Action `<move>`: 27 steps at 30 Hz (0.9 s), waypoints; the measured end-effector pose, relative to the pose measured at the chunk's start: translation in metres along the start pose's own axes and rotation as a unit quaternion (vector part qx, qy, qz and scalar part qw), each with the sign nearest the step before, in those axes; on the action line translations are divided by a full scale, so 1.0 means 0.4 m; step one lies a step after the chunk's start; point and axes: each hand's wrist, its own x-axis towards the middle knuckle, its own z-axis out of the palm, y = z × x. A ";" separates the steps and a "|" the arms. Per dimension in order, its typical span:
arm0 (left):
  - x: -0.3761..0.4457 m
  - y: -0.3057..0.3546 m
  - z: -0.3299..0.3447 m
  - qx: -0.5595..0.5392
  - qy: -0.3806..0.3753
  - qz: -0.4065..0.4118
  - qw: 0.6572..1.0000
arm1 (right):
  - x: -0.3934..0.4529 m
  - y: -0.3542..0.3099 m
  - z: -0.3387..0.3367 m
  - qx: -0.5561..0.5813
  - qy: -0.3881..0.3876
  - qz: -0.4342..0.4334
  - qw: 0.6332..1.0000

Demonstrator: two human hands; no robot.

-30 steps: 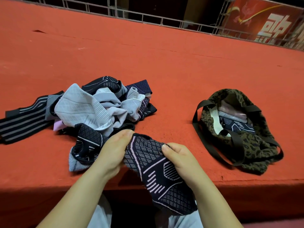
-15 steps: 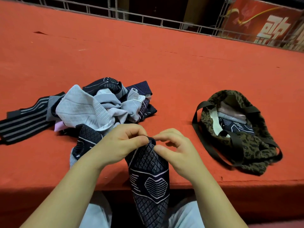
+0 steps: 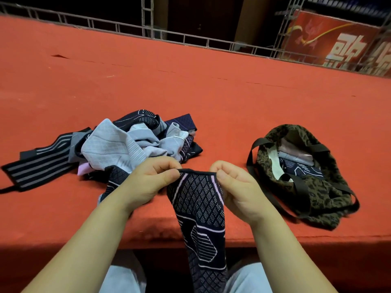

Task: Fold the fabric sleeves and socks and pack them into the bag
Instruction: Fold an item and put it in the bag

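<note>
A dark navy sleeve point(image 3: 200, 210) with pale pink lines hangs down over the table's front edge. My left hand point(image 3: 148, 182) pinches its top left corner and my right hand point(image 3: 234, 187) pinches its top right corner, holding the top edge stretched flat. A pile of grey, navy and striped sleeves and socks point(image 3: 118, 149) lies on the table to the left. The leopard-print bag point(image 3: 317, 187) with black straps lies open on the right, with folded pieces inside.
The table is covered in red felt point(image 3: 211, 92). A metal rail point(image 3: 190, 39) runs along its far edge, with a red banner point(image 3: 338, 43) behind it at the right. My lap in light trousers point(image 3: 122, 278) is below the front edge.
My hands have moved apart, spreading the sleeve's top edge flat. The sleeve, bunched between them before, now hangs straight down.
</note>
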 end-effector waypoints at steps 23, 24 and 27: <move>0.024 0.140 0.081 0.142 -0.083 0.105 0.981 | -0.013 -0.098 -0.014 -0.308 0.009 -0.011 0.951; 0.018 0.149 0.077 0.172 -0.100 0.116 0.973 | -0.014 -0.096 -0.021 -0.289 0.001 -0.001 0.957; 0.008 0.184 0.054 0.232 -0.169 0.132 0.949 | -0.018 -0.093 -0.042 -0.275 -0.029 0.028 0.961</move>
